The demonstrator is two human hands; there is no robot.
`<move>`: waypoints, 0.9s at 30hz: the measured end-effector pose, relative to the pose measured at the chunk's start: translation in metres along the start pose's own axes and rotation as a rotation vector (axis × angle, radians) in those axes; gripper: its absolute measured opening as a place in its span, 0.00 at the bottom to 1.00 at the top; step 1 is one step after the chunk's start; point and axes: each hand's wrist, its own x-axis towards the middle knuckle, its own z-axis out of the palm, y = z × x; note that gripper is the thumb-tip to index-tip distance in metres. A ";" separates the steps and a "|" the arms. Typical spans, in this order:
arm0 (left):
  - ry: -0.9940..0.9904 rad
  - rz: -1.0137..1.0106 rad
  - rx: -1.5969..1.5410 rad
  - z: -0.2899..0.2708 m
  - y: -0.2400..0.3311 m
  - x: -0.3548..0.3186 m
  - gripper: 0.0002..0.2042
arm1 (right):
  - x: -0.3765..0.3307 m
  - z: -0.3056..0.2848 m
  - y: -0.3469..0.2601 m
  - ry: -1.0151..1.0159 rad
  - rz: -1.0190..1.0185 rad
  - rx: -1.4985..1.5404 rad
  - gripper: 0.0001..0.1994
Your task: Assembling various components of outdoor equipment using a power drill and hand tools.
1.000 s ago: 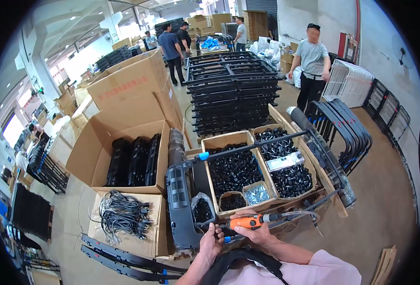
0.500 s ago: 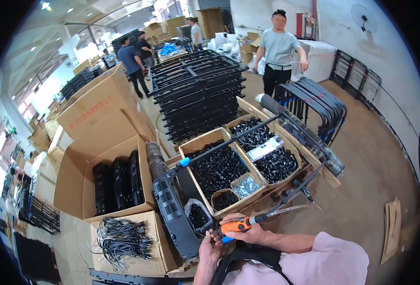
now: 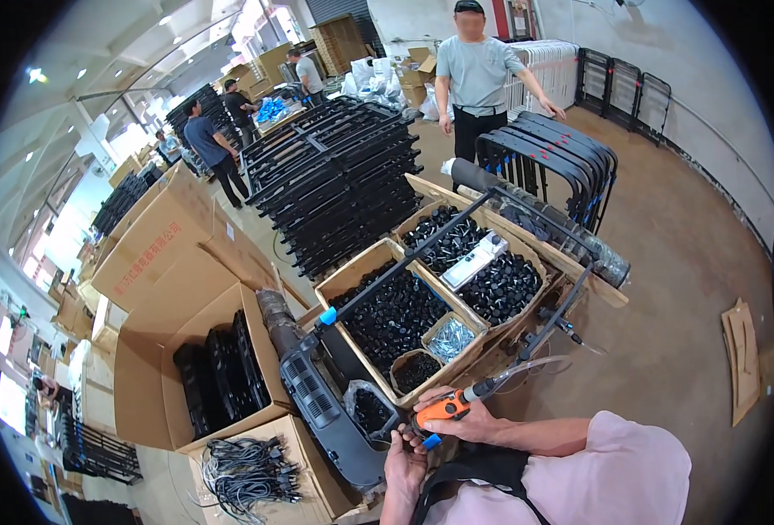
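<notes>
My right hand (image 3: 474, 426) is closed around an orange power screwdriver (image 3: 445, 408) with a hose at its back end. The driver's front end points at the fingers of my left hand (image 3: 402, 464), which are pinched together there; what they hold is too small to make out. A blue piece (image 3: 432, 442) shows just below the driver. Beside my left hand lies a dark grey plastic housing (image 3: 339, 429) with vent slots, next to a bag of small black parts (image 3: 370, 411). A black tubular frame (image 3: 413, 255) with a blue cap (image 3: 328, 316) rests across the wooden crate (image 3: 483, 346).
The crate holds black knobs (image 3: 387, 306), silver screws (image 3: 451, 339) and a white box (image 3: 474, 261). At left are a cardboard box (image 3: 142, 385) of black parts and bundled cables (image 3: 251, 472). Beyond stand stacked frames (image 3: 343, 175) and a co-worker (image 3: 479, 74) by bent-tube frames (image 3: 553, 149).
My view has shifted, so the surroundings sit differently in the picture. Both hands stay together at the driver's tip. The co-worker's arm now reaches out over the bent-tube frames.
</notes>
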 end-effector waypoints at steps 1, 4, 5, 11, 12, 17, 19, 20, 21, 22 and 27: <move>-0.001 -0.005 0.009 0.000 0.000 0.000 0.15 | 0.000 -0.001 -0.002 0.016 0.024 0.039 0.27; 0.039 0.021 -0.008 0.004 -0.003 0.001 0.15 | -0.001 -0.005 -0.008 0.026 0.062 0.113 0.28; 0.042 0.019 0.002 0.006 -0.004 0.001 0.15 | -0.001 -0.006 -0.006 0.032 0.060 0.121 0.28; 0.088 0.025 -0.022 0.024 -0.007 0.003 0.15 | 0.003 -0.022 0.013 -0.090 -0.018 0.029 0.31; 0.109 0.044 -0.019 0.029 -0.009 0.005 0.14 | 0.003 -0.025 0.013 -0.082 -0.021 0.036 0.31; 0.101 0.086 -0.018 0.041 -0.014 0.010 0.14 | 0.004 -0.032 0.006 0.052 0.055 0.195 0.20; 0.064 0.121 0.026 0.038 -0.018 0.015 0.14 | 0.008 -0.039 0.018 0.089 0.025 0.239 0.21; 0.053 0.119 0.033 0.038 -0.021 0.019 0.14 | 0.011 -0.044 0.021 0.111 0.002 0.278 0.22; 0.048 0.138 0.032 0.037 -0.024 0.022 0.14 | 0.011 -0.047 0.022 0.127 0.066 0.400 0.26; 0.044 0.158 0.031 0.033 -0.026 0.025 0.14 | 0.012 -0.051 0.027 0.133 0.054 0.398 0.26; 0.136 0.235 0.164 0.016 -0.039 0.040 0.14 | 0.016 -0.074 0.065 0.181 0.309 0.702 0.26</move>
